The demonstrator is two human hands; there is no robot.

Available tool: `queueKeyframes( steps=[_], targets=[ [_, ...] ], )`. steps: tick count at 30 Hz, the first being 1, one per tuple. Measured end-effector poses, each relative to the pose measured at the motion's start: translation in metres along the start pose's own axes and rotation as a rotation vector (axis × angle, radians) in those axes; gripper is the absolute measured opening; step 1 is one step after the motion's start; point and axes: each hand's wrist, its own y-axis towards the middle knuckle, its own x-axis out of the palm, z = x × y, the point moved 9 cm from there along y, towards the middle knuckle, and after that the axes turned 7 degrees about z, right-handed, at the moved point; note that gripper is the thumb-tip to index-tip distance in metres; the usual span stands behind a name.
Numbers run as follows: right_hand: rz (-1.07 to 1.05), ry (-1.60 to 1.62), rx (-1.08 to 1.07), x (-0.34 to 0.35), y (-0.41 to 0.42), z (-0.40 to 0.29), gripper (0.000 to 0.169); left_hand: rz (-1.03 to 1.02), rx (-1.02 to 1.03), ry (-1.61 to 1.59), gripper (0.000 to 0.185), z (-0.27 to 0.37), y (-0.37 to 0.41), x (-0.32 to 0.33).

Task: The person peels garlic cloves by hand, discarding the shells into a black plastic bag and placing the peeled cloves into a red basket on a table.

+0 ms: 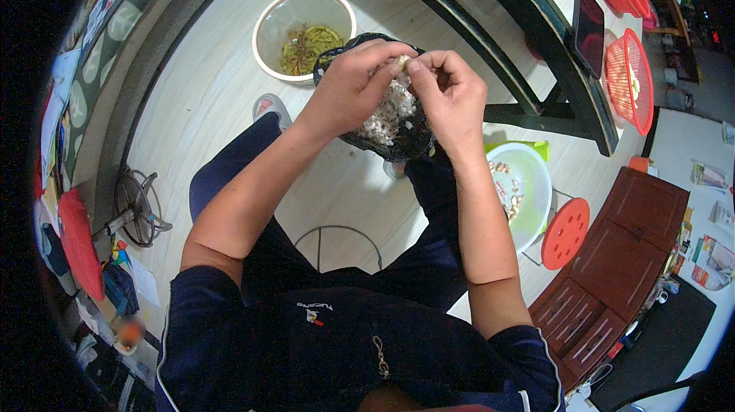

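Both my hands meet above a black plastic bag (396,150), fingertips touching. A small pale garlic clove (403,60) is pinched between the thumbs and fingers of my left hand (359,82) and my right hand (453,87). Below them the open bag holds a heap of white papery skins (387,116). To the right, beyond my forearm, a white plastic basin (542,182) contains several loose cloves (514,205). My hands hide part of the bag's mouth.
A lined waste bin (260,38) with green scraps stands ahead on the left. A dark table frame (517,79) crosses ahead; on it are a tablet (588,30) and red baskets (646,82). A red round stool (565,234) stands right, near brown cabinets (620,245).
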Motion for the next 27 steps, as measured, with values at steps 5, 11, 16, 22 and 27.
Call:
queueKeyframes(
  steps=[5,11,16,22,27],
  targets=[
    [-0.075,0.118,0.205,0.002,-0.003,0.012,0.013,-0.013,0.070,0.120,0.021,0.008,-0.001,0.002],
    [-0.165,0.244,0.415,0.005,-0.010,0.025,0.014,-0.034,0.149,0.205,0.025,0.012,-0.004,0.006],
    [-0.218,0.079,0.259,0.007,-0.010,0.026,0.012,-0.105,0.142,0.342,0.025,0.007,-0.007,0.010],
    [-0.216,-0.183,0.045,-0.008,-0.007,0.025,0.012,-0.228,0.043,0.321,0.019,0.008,-0.004,0.029],
    [-0.228,-0.060,0.265,-0.004,-0.012,0.035,0.014,-0.197,0.094,0.300,0.019,0.023,-0.003,0.024]
  ],
)
